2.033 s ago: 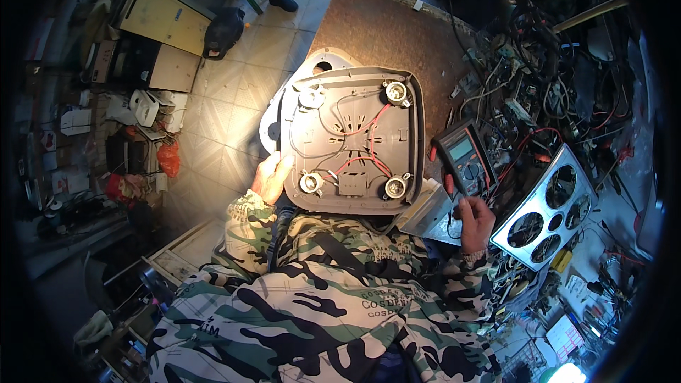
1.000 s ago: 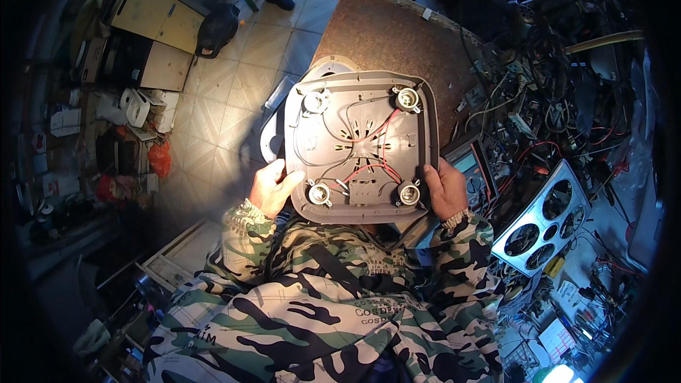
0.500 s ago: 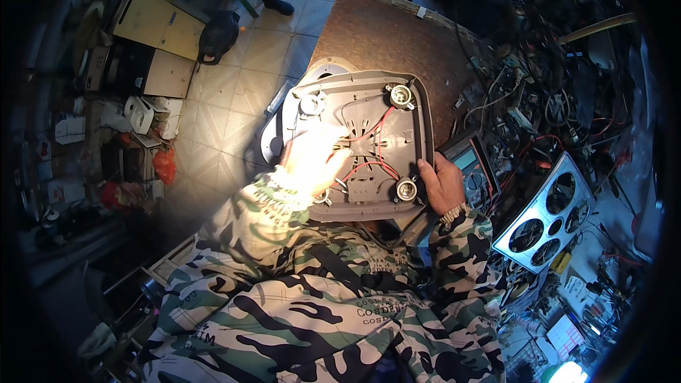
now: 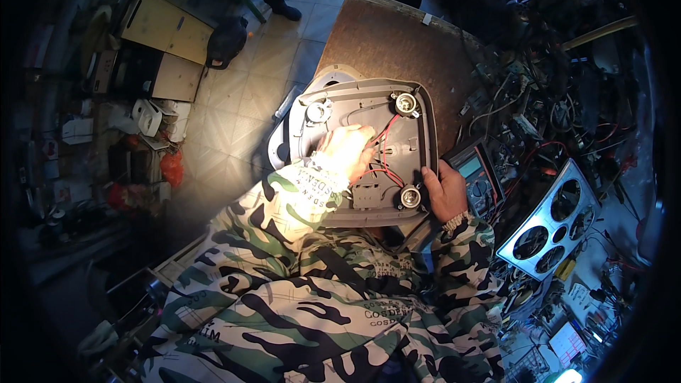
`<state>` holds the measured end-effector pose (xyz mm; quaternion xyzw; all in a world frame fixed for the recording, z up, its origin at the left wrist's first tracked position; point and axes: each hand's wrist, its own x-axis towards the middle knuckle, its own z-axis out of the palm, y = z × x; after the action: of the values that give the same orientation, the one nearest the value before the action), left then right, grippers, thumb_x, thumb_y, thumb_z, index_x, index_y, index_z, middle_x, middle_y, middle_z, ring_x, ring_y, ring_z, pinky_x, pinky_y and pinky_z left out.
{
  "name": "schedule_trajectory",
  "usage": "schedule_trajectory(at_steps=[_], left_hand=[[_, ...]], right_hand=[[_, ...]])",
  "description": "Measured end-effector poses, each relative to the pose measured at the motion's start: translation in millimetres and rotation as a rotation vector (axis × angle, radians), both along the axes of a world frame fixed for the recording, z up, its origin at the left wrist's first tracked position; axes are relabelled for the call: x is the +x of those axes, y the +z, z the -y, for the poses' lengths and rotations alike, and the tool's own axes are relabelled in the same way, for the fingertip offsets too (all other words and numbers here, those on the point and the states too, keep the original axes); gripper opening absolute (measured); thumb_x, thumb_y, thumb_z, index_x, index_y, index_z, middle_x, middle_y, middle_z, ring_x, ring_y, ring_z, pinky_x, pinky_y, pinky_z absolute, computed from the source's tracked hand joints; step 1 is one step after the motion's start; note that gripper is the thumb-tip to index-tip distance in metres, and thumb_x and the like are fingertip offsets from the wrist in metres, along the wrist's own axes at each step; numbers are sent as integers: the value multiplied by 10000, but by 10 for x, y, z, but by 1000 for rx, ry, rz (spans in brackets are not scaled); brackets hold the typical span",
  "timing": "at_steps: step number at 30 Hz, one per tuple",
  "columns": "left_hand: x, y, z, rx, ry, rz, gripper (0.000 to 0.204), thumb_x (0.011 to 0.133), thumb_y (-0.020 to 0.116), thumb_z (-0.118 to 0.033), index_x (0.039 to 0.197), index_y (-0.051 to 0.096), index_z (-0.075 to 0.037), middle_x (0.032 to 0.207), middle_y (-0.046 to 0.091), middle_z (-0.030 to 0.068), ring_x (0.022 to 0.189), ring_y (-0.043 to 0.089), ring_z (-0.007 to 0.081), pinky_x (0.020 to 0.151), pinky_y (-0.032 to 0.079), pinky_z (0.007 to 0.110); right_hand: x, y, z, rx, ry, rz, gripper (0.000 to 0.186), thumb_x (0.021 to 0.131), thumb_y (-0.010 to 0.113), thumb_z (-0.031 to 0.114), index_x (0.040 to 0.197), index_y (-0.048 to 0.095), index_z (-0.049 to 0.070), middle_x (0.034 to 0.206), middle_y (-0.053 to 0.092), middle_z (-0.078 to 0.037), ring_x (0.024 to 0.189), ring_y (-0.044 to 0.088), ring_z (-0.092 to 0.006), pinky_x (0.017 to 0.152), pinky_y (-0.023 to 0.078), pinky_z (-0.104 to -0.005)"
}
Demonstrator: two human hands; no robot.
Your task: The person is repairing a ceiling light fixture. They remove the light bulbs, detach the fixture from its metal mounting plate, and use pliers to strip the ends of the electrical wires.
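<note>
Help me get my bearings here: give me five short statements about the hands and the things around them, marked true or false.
1. The right hand grips the edge of the plastic base. True.
2. The left hand is off to one side, away from the base. False: it reaches in over the base, by the red wires.
3. A meter with a screen lies to the right of the base. True.
4. The metal panel with round holes stands left of the base. False: that metal panel is on the right.
5. The person's sleeves are plain white. False: both sleeves have a camouflage pattern.
</note>
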<state>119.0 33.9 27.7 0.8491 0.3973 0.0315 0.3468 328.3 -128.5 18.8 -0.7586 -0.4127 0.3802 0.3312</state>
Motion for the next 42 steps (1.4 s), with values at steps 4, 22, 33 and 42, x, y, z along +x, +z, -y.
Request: schedule_trajectory(at_steps=[4, 22, 33, 42], left_hand=[[-100, -66, -109, 93, -123, -81, 174, 899, 704, -139, 1059, 749, -88, 981, 733, 113, 906, 722, 352, 793, 588, 465], [-225, -293, -43, 221, -28, 126, 104, 891, 766, -141, 981, 743, -95, 894, 697, 83, 831, 699, 322, 734, 566, 420], [-792, -81, -74, 310, 249, 318, 88, 877, 777, -108, 932, 758, -41, 827, 707, 106, 685, 685, 260, 645, 554, 366], [-1187, 165, 341, 196, 440, 155, 295, 821, 806, -72, 1097, 719, -16, 1055, 691, 161, 843, 674, 262, 753, 561, 381]], right_hand=[[-1, 14, -27, -30, 25, 29, 312, 1003, 655, 294, 1026, 709, -13, 792, 689, -253, 759, 693, -438, 663, 510, -483], [-14, 72, -23, -24, 23, 19, 294, 1022, 628, 279, 1043, 698, -6, 805, 677, -271, 762, 682, -453, 663, 507, -486], [-7, -12, 22, -46, 13, 68, 304, 1016, 631, 300, 1084, 702, 11, 851, 693, -272, 827, 683, -476, 694, 512, -505], [-5, 71, -26, -39, 35, 59, 302, 1017, 627, 276, 1125, 702, 4, 847, 704, -254, 809, 709, -441, 709, 535, -468]])
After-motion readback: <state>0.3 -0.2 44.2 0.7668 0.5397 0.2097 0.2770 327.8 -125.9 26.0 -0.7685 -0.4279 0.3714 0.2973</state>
